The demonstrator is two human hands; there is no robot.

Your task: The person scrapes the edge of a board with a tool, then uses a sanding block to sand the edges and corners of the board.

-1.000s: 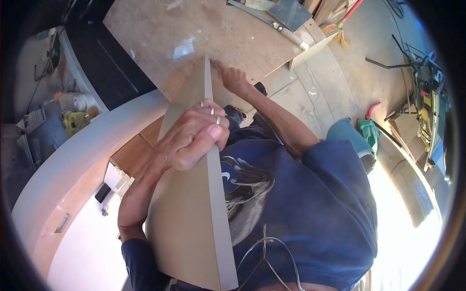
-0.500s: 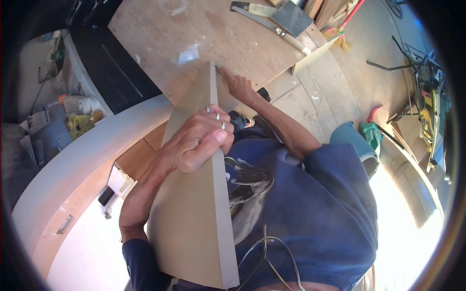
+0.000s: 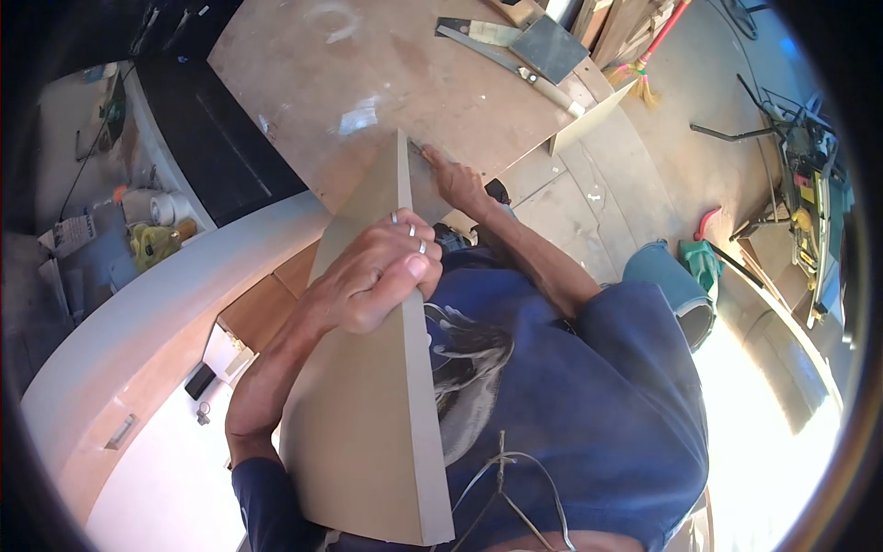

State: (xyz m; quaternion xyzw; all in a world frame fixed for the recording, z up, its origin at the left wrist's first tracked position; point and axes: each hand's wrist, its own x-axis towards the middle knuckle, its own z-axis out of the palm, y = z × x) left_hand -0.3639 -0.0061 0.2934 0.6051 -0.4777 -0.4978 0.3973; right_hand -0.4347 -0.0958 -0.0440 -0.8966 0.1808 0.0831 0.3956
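Note:
A long tan board [image 3: 363,396] stands on edge before me, its narrow pale edge [image 3: 416,368] running from my lap to the work table. My left hand [image 3: 382,276], with rings on several fingers, is wrapped over that edge near the middle, thumb on top. Close beside the board's far end, my right hand [image 3: 460,187] is closed with its fingers toward the board. A thin, dark piece shows at its fingertips, too small to name. The board hides part of the table's near edge.
On the wooden table [image 3: 303,83] lie a handsaw [image 3: 501,64] and a dark flat plate [image 3: 550,48]. A curved pale panel [image 3: 138,276] rises at left. A red-handled broom [image 3: 648,64], a teal bucket [image 3: 667,281] and metal frames [image 3: 800,138] stand at right.
The whole view has shifted slightly, so the table and board sit lower. My right hand's fingertips are a little farther from the board's edge. My left hand keeps its hold.

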